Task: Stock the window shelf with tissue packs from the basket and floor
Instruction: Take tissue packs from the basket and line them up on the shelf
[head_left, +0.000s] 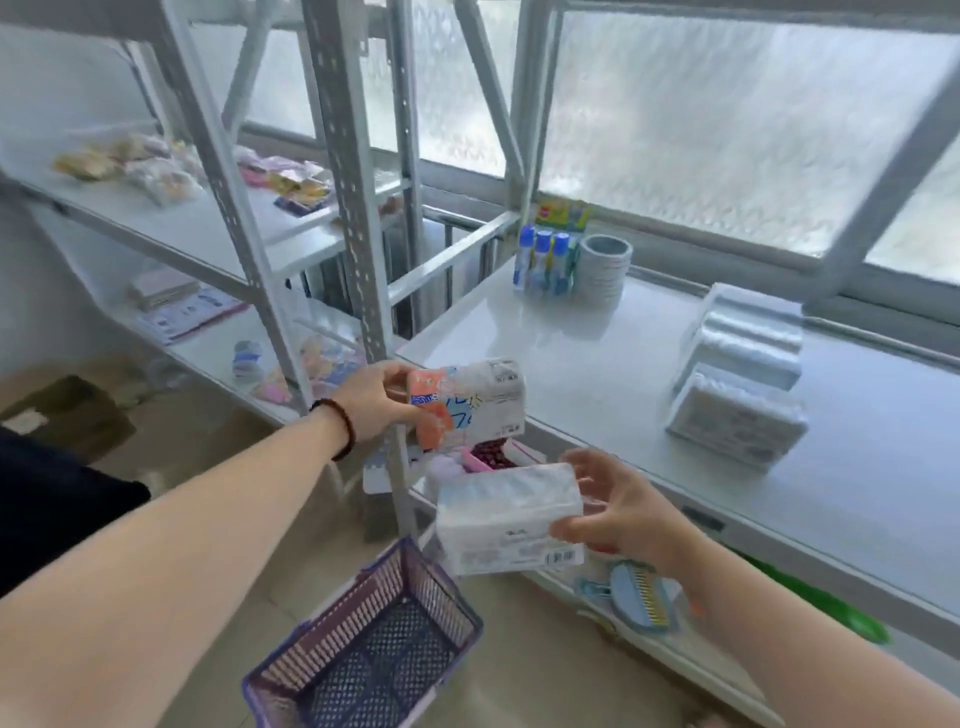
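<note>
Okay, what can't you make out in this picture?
Head view only:
- Print on the colourful tissue pack in the left hand: blurred.
- Lower shelf contents: partly hidden by the white tissue pack and right hand.
- Basket: near end cut off by the bottom edge.

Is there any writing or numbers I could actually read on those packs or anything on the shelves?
None can be read.
Colourful tissue pack in the left hand: blue print and back label, blurred.
White tissue pack in the right hand: barcode sticker, too small.
Stacked packs on the window shelf: label blurred.
</note>
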